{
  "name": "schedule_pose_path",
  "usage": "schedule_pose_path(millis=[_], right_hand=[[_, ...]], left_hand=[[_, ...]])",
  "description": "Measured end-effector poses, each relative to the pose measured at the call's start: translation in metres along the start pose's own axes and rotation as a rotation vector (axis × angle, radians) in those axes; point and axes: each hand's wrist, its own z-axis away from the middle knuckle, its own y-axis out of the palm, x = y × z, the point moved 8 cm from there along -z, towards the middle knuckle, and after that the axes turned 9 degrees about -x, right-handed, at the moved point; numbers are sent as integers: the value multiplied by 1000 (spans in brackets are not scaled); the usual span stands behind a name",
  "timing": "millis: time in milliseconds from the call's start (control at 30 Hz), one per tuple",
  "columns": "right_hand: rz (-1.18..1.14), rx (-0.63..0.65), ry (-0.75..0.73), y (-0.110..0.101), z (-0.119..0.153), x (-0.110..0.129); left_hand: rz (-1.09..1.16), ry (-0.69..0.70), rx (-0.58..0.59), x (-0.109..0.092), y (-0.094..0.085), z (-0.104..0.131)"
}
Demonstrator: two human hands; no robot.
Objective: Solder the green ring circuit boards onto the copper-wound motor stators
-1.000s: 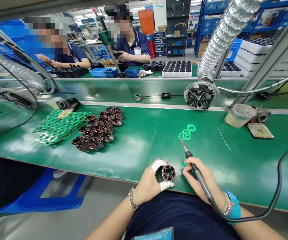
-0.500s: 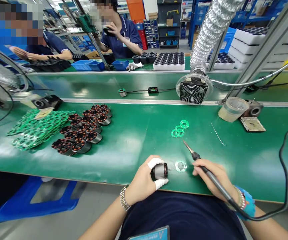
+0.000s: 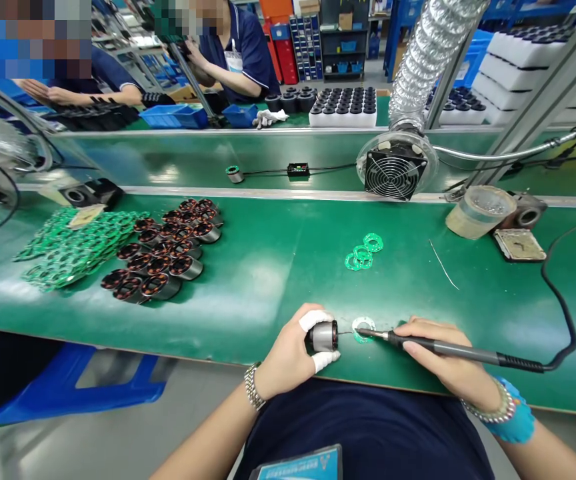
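Observation:
My left hand (image 3: 293,347), with white covers on thumb and forefinger, grips a metal motor stator (image 3: 325,337) lying on its side near the table's front edge. Thin wires run from the stator to a green ring-shaped circuit board (image 3: 363,321) just right of it. My right hand (image 3: 441,347) is closed round the handle of a soldering iron (image 3: 408,342). The iron lies nearly level, and its tip is over the ring board. Farther back are several loose green ring boards (image 3: 373,243).
Rows of copper-wound stators (image 3: 161,285) and stacked green board panels (image 3: 68,257) stand at left. A fan (image 3: 395,175) hangs at the back. At right are a tub (image 3: 481,212), a sponge tray (image 3: 521,245) and the iron's cable (image 3: 563,300). People work opposite.
My right hand has turned the soldering iron from slanting up and back to nearly level, bringing its tip onto the ring board. My left hand keeps its hold. The view has shifted slightly.

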Motion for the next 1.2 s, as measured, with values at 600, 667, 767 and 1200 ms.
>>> schedule_pose_path(millis=[600, 667, 767, 1200], right_hand=[[-15, 40, -26, 5, -1, 2], [-14, 36, -26, 4, -1, 2], [-12, 40, -25, 5, -1, 1], [-25, 28, -23, 3, 0, 0]], left_hand=[[-13, -2, -16, -1, 1, -1], [-17, 2, -13, -1, 1, -1], [-16, 11, -15, -1, 1, 0], [-20, 8, -28, 0, 1, 0]])
